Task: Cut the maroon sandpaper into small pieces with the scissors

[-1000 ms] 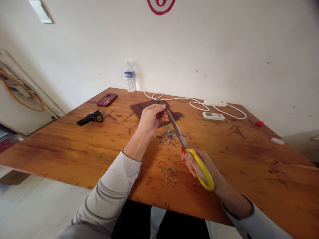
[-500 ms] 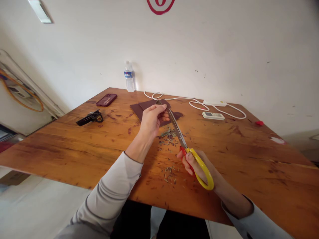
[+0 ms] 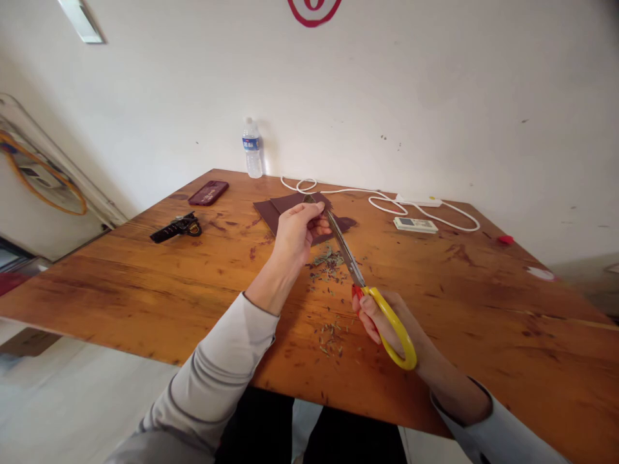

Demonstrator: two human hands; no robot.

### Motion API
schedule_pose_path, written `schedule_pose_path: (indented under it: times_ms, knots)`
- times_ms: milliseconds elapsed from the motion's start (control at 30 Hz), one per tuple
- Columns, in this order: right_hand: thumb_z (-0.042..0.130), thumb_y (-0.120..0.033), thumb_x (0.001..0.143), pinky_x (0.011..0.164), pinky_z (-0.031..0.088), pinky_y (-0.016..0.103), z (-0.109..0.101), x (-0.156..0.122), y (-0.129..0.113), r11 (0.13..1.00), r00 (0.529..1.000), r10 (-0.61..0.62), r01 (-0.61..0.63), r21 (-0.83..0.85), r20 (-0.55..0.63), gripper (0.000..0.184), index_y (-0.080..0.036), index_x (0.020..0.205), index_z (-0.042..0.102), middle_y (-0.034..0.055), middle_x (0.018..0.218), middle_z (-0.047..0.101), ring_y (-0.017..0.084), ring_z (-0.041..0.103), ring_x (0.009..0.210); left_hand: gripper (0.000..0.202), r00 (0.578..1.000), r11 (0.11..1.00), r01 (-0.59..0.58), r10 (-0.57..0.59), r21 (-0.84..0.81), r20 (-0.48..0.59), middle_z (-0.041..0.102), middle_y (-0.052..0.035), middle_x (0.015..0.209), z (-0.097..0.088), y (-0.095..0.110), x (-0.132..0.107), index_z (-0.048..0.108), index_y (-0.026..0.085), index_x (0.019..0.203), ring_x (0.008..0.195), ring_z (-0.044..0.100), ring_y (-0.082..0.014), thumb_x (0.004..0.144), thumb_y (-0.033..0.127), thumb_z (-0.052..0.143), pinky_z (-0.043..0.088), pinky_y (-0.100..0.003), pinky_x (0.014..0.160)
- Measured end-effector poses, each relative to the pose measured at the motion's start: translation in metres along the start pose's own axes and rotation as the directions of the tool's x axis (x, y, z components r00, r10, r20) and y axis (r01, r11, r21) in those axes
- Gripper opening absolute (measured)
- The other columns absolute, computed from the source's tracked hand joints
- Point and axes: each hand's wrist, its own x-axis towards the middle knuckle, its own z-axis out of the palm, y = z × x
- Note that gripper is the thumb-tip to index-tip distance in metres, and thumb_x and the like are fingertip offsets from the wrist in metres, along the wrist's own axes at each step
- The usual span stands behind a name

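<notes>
My left hand (image 3: 297,225) is pinched at the fingertips on a small dark leaf-like piece (image 3: 309,199), mostly hidden by the fingers. My right hand (image 3: 387,319) grips scissors (image 3: 345,248) with one yellow and one red handle. Their blades lie together, pointing up and left, with the tips beside my left fingertips. Beneath the blades, greenish-grey cut bits (image 3: 329,261) form a small pile on the wooden table (image 3: 217,290). More scattered bits (image 3: 331,338) lie closer to me. Behind my left hand are flat dark maroon sheets (image 3: 278,209).
A water bottle (image 3: 252,149) stands by the wall. At left lie a maroon phone (image 3: 208,193) and a black strap-like object (image 3: 176,227). A white cord (image 3: 338,191), a power strip (image 3: 418,201), a remote control (image 3: 416,225) and a red scrap (image 3: 505,240) are at right.
The scissors' handles have come together and the blades have closed. My left hand keeps its pinch in nearly the same place. The view has shifted very slightly.
</notes>
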Motion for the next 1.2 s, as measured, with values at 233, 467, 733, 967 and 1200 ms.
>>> schedule_pose_path:
  times_ms: [233,467,733,967,1200]
  knots:
    - [0.058,-0.069,0.076,0.034,0.031,0.021,-0.0005,0.0017,0.0049,0.997,0.999,-0.050,0.050,-0.052,0.003,0.054,-0.025,0.051,0.040,-0.0046,0.040,0.041,0.008,0.036,0.034,0.014,1.000,1.000,-0.013,0.013,-0.018,-0.002,0.058,0.0010,0.057,-0.0008,0.0009,0.0020,0.058,0.014,0.064,0.048,0.055,-0.0080,0.073,0.017,0.069,0.048,-0.021,0.049]
    - [0.045,-0.075,0.082,0.040,0.031,0.025,-0.0030,0.0018,0.0076,0.988,0.989,-0.121,0.128,-0.084,0.083,0.056,-0.025,0.058,0.039,-0.0057,0.045,0.040,0.010,0.036,0.040,0.015,1.000,0.999,-0.031,0.030,-0.011,-0.004,0.057,0.0012,0.057,-0.0033,0.0024,0.0032,0.058,0.015,0.064,0.050,0.055,-0.0085,0.070,0.018,0.072,0.047,-0.021,0.049]
    - [0.048,-0.063,0.085,0.044,0.028,0.026,-0.0055,0.0019,0.0073,0.984,0.986,-0.132,0.142,-0.103,0.097,0.048,-0.025,0.058,0.035,-0.0061,0.045,0.039,0.010,0.034,0.041,0.014,1.000,0.999,-0.009,0.008,0.043,0.012,0.058,0.0007,0.056,-0.0031,0.0053,0.0016,0.059,0.015,0.064,0.048,0.053,-0.0085,0.070,0.016,0.072,0.047,-0.022,0.049]
    - [0.054,-0.053,0.079,0.041,0.029,0.024,-0.0050,0.0041,0.0082,0.997,0.995,-0.070,0.070,-0.008,0.075,0.037,-0.024,0.060,0.042,-0.0066,0.044,0.039,0.009,0.034,0.039,0.009,0.999,0.998,0.001,-0.003,0.057,0.035,0.058,-0.0004,0.053,-0.0041,0.0061,0.0015,0.062,0.014,0.064,0.047,0.053,-0.0089,0.068,0.015,0.070,0.047,-0.022,0.048]
    - [0.059,-0.053,0.075,0.037,0.025,0.021,-0.0047,0.0048,0.0079,1.000,0.998,-0.017,0.017,0.003,0.064,0.043,-0.024,0.052,0.037,-0.0061,0.043,0.038,0.007,0.032,0.037,0.009,0.999,0.998,0.002,-0.004,0.066,0.034,0.058,-0.0008,0.053,-0.0040,0.0063,0.0020,0.062,0.013,0.064,0.047,0.053,-0.0092,0.067,0.015,0.070,0.046,-0.023,0.049]
